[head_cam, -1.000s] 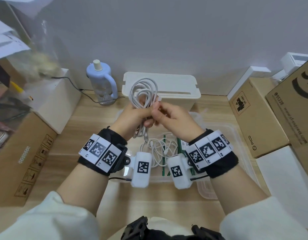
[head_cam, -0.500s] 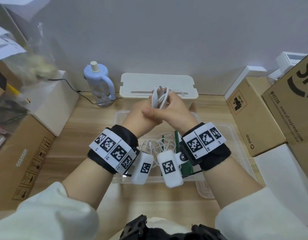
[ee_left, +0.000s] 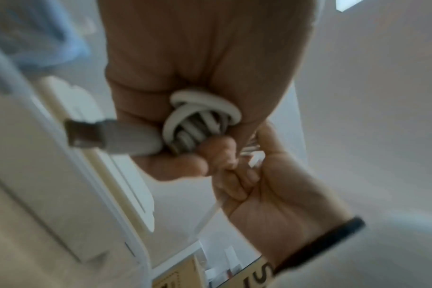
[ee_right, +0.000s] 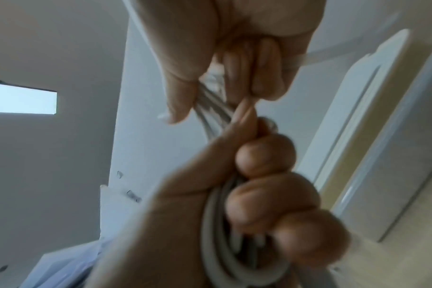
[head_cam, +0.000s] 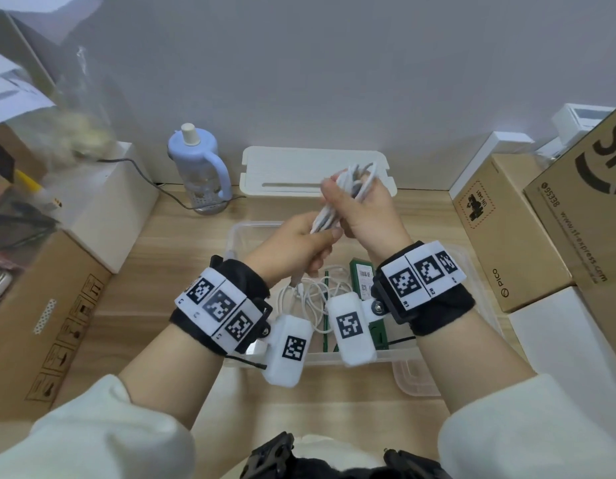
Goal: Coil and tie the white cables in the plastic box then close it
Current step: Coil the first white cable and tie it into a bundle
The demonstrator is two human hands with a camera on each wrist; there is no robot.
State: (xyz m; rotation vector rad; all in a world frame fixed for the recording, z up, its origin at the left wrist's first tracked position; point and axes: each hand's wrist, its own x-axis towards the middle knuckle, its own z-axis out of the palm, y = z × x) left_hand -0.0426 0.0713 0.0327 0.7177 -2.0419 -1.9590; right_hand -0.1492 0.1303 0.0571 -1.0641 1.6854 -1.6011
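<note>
A bundle of coiled white cable is held in the air above the clear plastic box. My right hand grips its upper part, and loops stick out above the fist. My left hand pinches the lower end. In the left wrist view the loop ends and a USB plug poke out of the fist. The right wrist view shows fingers curled round the coil. More loose white cable lies inside the box, under my wrists.
A green packet lies in the box. A clear lid sits at its front right corner. A white slotted case and a blue bottle stand at the wall. Cardboard boxes flank the desk.
The wide upright coil has been squeezed into a narrow bundle tilted to the right. My right hand moved up and right along it, and my left hand slid to the lower end.
</note>
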